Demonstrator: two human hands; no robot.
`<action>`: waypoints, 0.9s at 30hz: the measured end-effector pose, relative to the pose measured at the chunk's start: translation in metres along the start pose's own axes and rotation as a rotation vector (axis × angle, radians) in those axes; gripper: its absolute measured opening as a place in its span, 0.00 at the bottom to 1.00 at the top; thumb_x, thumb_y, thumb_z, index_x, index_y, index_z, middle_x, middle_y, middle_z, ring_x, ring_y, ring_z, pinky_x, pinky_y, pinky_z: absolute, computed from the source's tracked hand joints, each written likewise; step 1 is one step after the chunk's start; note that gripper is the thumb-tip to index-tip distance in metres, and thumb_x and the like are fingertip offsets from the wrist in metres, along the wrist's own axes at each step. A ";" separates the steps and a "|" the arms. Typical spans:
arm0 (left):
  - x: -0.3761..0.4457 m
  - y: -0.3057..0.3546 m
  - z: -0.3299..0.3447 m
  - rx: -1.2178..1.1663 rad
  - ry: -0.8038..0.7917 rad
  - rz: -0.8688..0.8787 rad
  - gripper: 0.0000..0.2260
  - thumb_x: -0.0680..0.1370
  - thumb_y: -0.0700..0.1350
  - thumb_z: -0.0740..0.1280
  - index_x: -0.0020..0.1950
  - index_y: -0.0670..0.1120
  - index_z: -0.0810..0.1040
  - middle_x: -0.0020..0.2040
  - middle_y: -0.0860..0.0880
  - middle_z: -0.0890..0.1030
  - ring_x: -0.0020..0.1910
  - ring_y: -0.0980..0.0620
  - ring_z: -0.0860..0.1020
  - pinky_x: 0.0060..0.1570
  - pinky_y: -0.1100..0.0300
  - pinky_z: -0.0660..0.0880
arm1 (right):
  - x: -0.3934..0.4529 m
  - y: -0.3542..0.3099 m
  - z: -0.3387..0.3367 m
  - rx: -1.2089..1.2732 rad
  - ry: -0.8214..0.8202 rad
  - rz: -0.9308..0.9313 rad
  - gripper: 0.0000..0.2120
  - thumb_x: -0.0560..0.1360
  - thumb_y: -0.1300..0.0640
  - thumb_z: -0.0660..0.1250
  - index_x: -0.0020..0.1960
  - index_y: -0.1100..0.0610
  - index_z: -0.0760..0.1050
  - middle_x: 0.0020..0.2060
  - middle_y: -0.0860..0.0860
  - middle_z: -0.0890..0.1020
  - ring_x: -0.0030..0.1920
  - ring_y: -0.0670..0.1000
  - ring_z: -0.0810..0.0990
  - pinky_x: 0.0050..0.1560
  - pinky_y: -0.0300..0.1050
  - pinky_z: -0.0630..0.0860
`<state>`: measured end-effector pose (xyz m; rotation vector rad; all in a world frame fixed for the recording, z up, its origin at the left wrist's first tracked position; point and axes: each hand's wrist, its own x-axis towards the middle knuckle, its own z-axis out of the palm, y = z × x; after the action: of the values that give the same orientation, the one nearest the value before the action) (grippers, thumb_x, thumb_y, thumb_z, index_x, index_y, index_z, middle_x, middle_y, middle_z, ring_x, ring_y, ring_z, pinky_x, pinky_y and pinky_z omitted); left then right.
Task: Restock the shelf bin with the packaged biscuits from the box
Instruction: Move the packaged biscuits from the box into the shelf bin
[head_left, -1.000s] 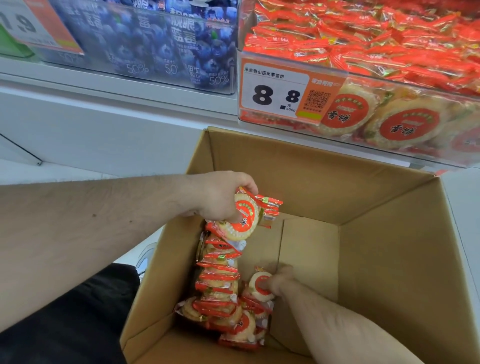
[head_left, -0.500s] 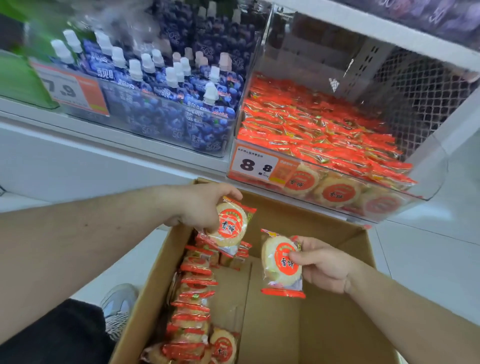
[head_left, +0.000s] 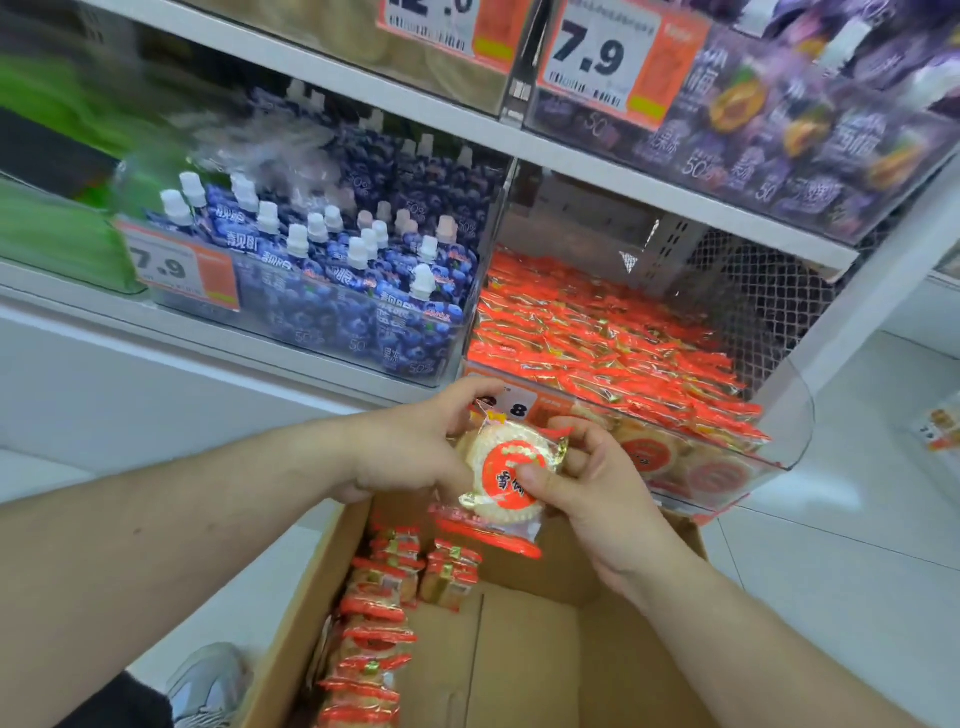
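Note:
Both my hands meet above the open cardboard box (head_left: 524, 654), just in front of the clear shelf bin (head_left: 779, 431). My right hand (head_left: 597, 493) pinches a round biscuit pack (head_left: 506, 475) with a red label, thumb on its face. My left hand (head_left: 410, 447) grips biscuit packs from the left side; its pack lies mostly hidden behind the front one. The bin holds several orange-red biscuit packs (head_left: 597, 343). A row of the same packs (head_left: 374, 623) stands along the box's left wall.
Blue pouches with white caps (head_left: 332, 270) fill the bin to the left, behind a 7.9 price tag (head_left: 176, 267). A shelf above carries purple packs (head_left: 779, 130). White floor lies on both sides of the box; my grey shoe (head_left: 208, 680) shows at lower left.
My right hand lifted a pack out of the box and brought it up to my left hand. Both hands have risen toward the bin's front, and the view tilted upward.

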<state>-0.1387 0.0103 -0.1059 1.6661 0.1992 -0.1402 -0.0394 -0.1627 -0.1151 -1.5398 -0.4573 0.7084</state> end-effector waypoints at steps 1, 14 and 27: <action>-0.001 0.003 0.000 -0.011 0.011 0.026 0.45 0.62 0.31 0.69 0.70 0.64 0.60 0.59 0.42 0.76 0.46 0.40 0.78 0.43 0.43 0.74 | 0.001 -0.002 0.002 -0.016 0.007 -0.021 0.27 0.64 0.65 0.75 0.59 0.56 0.70 0.45 0.60 0.84 0.43 0.56 0.85 0.41 0.48 0.81; 0.009 0.039 -0.011 0.219 0.341 0.407 0.38 0.71 0.46 0.74 0.73 0.65 0.56 0.66 0.59 0.70 0.57 0.63 0.76 0.51 0.66 0.76 | 0.014 -0.072 0.002 -0.186 -0.012 -0.163 0.21 0.61 0.60 0.76 0.52 0.60 0.77 0.42 0.53 0.86 0.40 0.50 0.85 0.34 0.38 0.78; 0.086 0.046 -0.032 0.694 0.904 0.294 0.28 0.76 0.37 0.63 0.76 0.50 0.62 0.67 0.49 0.71 0.63 0.47 0.71 0.57 0.51 0.72 | 0.210 -0.118 -0.022 -0.651 0.400 -0.247 0.27 0.68 0.49 0.77 0.61 0.57 0.73 0.54 0.55 0.82 0.50 0.52 0.81 0.54 0.48 0.78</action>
<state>-0.0459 0.0412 -0.0761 2.3305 0.6282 0.8747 0.1426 -0.0268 -0.0326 -2.1252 -0.5923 0.0347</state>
